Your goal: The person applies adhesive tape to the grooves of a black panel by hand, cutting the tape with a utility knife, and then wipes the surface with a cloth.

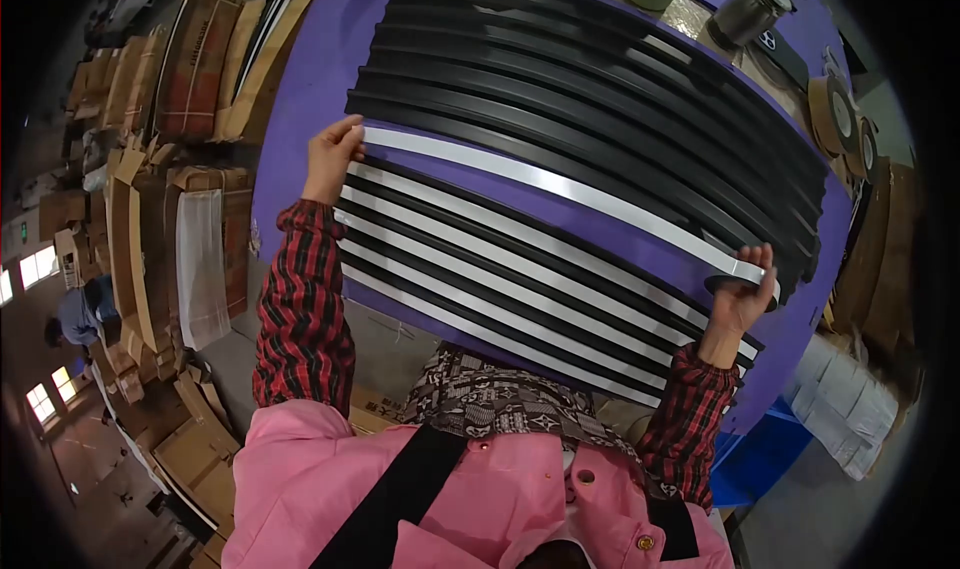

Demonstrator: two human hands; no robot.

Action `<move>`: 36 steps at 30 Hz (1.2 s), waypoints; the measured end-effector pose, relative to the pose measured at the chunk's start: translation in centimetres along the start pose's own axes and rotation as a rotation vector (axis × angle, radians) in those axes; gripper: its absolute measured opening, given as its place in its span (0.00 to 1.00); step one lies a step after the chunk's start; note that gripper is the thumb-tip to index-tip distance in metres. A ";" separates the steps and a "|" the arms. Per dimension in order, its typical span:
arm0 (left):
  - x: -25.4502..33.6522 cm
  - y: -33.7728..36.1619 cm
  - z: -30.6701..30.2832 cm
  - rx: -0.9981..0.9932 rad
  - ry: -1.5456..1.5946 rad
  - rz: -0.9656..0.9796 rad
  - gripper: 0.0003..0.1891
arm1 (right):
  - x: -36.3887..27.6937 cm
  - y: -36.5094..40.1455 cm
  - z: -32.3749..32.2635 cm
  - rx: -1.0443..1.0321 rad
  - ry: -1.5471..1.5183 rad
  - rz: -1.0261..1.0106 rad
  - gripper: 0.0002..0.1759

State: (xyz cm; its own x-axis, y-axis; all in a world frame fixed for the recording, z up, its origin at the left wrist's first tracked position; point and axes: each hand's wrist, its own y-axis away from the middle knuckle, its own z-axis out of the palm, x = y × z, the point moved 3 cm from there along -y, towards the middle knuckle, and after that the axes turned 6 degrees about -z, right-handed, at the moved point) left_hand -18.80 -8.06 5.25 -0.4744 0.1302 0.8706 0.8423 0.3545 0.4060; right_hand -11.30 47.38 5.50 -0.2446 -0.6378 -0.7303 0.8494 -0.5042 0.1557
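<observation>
Purple bench [300, 99] among stacked cartons [190, 69]; the taped strips [500, 289] along its near edge are done, while the many bare black strips [600, 79] toward the far edge remain. My left hand [333, 159] pinches the white tape [560, 184] down at the bench's left edge; my right hand [740, 299] is closed around the tape roll [748, 277] at the right edge, the tape drawn taut along the next strip.

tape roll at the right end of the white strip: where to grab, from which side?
Probably the outer rim of the tape roll, from the near right side, as the right hand does. The white tape runs off leftward toward the left hand, so keep that side free.
</observation>
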 end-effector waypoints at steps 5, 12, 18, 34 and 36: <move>-0.4 -6.7 -3.1 0.010 -0.265 0.026 0.06 | 3.3 -0.4 1.3 -0.182 1.203 -0.180 0.11; -0.8 -8.6 -2.6 0.037 -0.187 0.015 0.08 | 3.9 -1.0 1.9 -0.172 1.696 -0.240 0.21; -3.2 -10.7 -4.5 0.073 -0.321 0.128 0.13 | 4.6 -1.0 0.4 -0.120 2.167 -0.225 0.28; 3.4 9.0 23.6 -0.337 -0.499 0.817 0.06 | 4.8 0.7 3.1 -0.206 1.845 -0.613 0.21; 3.2 14.0 31.5 -0.489 -0.514 1.113 0.10 | 3.8 0.9 3.1 -0.226 1.575 -0.643 0.22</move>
State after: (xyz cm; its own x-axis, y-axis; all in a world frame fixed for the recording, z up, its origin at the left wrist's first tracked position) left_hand -16.56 26.51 5.01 0.5760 0.5060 0.6420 0.7964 -0.5245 -0.3011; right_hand -12.98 42.68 4.92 -0.0034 0.8322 -0.5544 0.8842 -0.2565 -0.3904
